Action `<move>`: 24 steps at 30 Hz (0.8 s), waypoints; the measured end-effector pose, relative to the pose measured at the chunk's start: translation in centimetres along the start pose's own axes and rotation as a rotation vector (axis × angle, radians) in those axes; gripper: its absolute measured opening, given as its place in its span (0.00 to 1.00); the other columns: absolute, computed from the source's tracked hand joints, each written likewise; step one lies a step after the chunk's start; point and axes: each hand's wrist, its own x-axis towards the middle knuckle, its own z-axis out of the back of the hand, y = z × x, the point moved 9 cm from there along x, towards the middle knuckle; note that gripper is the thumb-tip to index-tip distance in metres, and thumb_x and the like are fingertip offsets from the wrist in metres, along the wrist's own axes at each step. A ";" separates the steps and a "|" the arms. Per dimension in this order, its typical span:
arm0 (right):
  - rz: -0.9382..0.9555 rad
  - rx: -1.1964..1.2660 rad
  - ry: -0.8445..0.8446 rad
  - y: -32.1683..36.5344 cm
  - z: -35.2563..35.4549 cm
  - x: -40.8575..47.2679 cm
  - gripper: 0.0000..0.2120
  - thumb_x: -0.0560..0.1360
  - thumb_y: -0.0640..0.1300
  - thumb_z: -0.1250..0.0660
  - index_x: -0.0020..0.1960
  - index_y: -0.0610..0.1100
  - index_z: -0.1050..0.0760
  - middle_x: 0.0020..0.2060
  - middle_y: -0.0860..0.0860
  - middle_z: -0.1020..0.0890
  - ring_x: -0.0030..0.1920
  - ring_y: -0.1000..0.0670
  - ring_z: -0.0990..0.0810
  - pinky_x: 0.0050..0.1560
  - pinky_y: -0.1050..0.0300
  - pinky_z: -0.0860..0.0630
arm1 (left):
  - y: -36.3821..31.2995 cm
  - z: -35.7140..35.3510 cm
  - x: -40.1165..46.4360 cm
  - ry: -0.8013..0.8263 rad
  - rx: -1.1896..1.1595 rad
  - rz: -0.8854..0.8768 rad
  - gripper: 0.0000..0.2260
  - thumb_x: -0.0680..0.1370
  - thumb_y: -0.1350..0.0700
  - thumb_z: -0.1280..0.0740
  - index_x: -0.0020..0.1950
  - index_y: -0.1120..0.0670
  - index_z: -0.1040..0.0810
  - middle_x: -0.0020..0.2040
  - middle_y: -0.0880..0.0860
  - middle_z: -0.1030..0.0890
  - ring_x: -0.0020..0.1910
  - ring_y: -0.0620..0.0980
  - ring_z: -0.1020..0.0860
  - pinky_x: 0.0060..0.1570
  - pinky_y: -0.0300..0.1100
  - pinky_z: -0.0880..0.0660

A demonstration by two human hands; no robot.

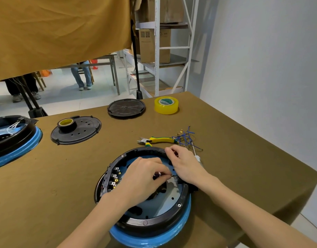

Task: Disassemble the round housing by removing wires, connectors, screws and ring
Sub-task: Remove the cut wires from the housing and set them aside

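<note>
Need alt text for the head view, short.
Both hands work inside a round black housing on a table: the left hand pinches a small part, the right hand rests on the rim. Cutters and loose wires lie behind.

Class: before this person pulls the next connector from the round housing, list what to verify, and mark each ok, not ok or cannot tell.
1. Round housing flat on table: ok.
2. Right hand steadies the housing rim: ok.
3. Left hand pinches a small part: ok; which part, cannot tell.
4. Cutters within reach: ok.
5. Removed blue wires lie outside the housing: ok.
6. Rim screws out: not ok.
</note>
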 end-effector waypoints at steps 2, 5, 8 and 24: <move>-0.007 0.056 -0.074 -0.1 0.7 -0.4 0.12 0.85 0.54 0.41 0.46 0.52 0.25 0.37 0.56 0.22 0.37 0.59 0.25 0.39 0.63 0.30 | -0.1 -0.1 -0.1 0.013 -0.034 0.004 0.05 0.81 0.46 0.30 0.51 0.41 0.13 0.46 0.41 0.19 0.44 0.43 0.22 0.53 0.48 0.25; 0.034 0.128 -0.238 -0.2 3.0 -1.3 0.09 0.84 0.50 0.38 0.48 0.49 0.23 0.40 0.54 0.20 0.40 0.58 0.24 0.41 0.68 0.29 | 0.1 0.0 -0.2 0.007 -0.034 0.018 0.05 0.81 0.46 0.30 0.52 0.42 0.14 0.46 0.40 0.19 0.44 0.42 0.22 0.54 0.47 0.25; 0.091 0.148 -0.165 0.3 3.5 -1.8 0.08 0.82 0.49 0.36 0.45 0.51 0.21 0.40 0.54 0.19 0.39 0.59 0.23 0.40 0.69 0.29 | 0.4 -0.1 -0.3 0.010 -0.023 0.035 0.05 0.81 0.46 0.31 0.52 0.42 0.15 0.47 0.39 0.20 0.45 0.41 0.22 0.55 0.45 0.27; 0.146 -0.335 0.219 3.3 2.7 -4.2 0.04 0.72 0.55 0.27 0.43 0.56 0.16 0.65 0.56 0.25 0.68 0.53 0.28 0.66 0.49 0.29 | 1.1 -0.4 -0.3 0.015 -0.076 0.070 0.04 0.80 0.44 0.30 0.50 0.40 0.15 0.44 0.38 0.21 0.44 0.40 0.22 0.47 0.44 0.23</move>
